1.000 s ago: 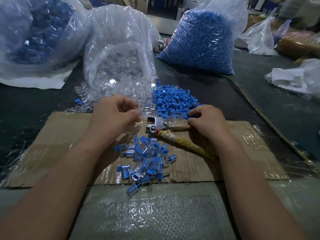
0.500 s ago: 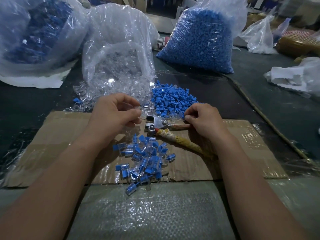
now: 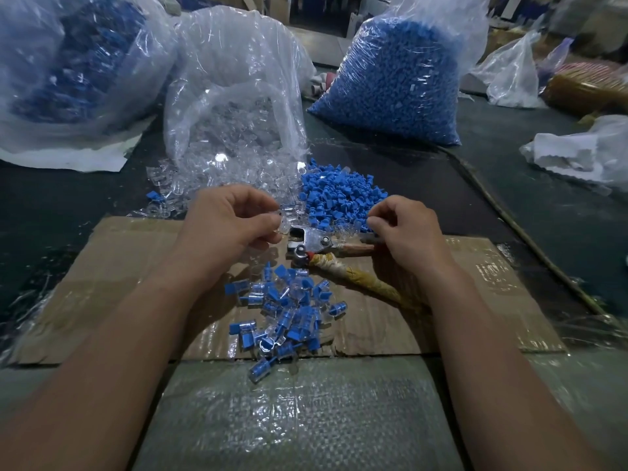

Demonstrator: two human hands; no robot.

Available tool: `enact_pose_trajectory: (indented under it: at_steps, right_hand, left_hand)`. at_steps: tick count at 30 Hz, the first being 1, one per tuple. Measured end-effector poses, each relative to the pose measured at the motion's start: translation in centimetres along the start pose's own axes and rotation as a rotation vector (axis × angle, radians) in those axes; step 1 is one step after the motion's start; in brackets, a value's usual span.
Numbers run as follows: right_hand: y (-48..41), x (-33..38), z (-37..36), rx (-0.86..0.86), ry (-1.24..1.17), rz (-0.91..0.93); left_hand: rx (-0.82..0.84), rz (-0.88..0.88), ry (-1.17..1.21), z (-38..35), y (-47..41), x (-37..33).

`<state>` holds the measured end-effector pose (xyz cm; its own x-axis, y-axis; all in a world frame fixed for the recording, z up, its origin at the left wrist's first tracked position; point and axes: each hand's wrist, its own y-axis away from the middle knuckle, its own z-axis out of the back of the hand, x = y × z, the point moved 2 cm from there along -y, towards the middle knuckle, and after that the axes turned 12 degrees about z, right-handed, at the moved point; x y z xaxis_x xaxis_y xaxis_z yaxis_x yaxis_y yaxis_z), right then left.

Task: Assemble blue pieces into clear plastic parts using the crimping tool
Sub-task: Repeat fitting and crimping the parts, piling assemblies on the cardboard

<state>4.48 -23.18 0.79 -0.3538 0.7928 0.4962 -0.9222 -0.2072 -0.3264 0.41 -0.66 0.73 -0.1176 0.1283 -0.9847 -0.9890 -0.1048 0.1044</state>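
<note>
Lifting off the handle of the crimping tool (image 3: 311, 243) toward the blue pieces (image 3: 339, 195) heaped just behind it, the right hand (image 3: 404, 229) is curling its fingers (whether round a piece, I cannot tell); the left hand (image 3: 234, 226) is still pinching a clear plastic part (image 3: 289, 215) at the tool's head; insertion is probably coming next.

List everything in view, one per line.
crimping tool: one, metal, on cardboard, centre
loose blue pieces: one pile, blue, beyond the tool
clear plastic parts: one heap, clear, spilling from open bag
assembled pieces: one pile, blue and clear, on cardboard
bag of blue pieces: one, blue, back right
other bags: several, clear or white, left and right
cardboard: one sheet, brown, underneath
left hand: one, pinching a clear part
right hand: one, curled, hold unclear
</note>
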Motion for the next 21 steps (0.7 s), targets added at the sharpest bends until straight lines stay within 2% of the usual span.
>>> enact_pose_trajectory:
  at_steps: [5, 14, 18, 21]
  right_hand:
    - [0.4, 0.9, 0.9, -0.15, -0.169, 0.002]
    - [1.7, 5.2, 0.2, -0.179, -0.469, 0.153]
    - [2.1, 7.1, -0.7, -0.153, -0.473, 0.266]
    - [2.1, 7.4, -1.2, -0.116, -0.426, 0.267]
  left_hand:
    - [0.035, 0.025, 0.039, -0.1, 0.1, -0.1]
    - [0.083, 0.05, 0.097, -0.5, 0.2, -0.2]
    - [0.084, 0.041, 0.077, -0.9, 0.3, -0.4]
    - [0.094, 0.019, 0.047, -1.0, 0.4, -0.7]
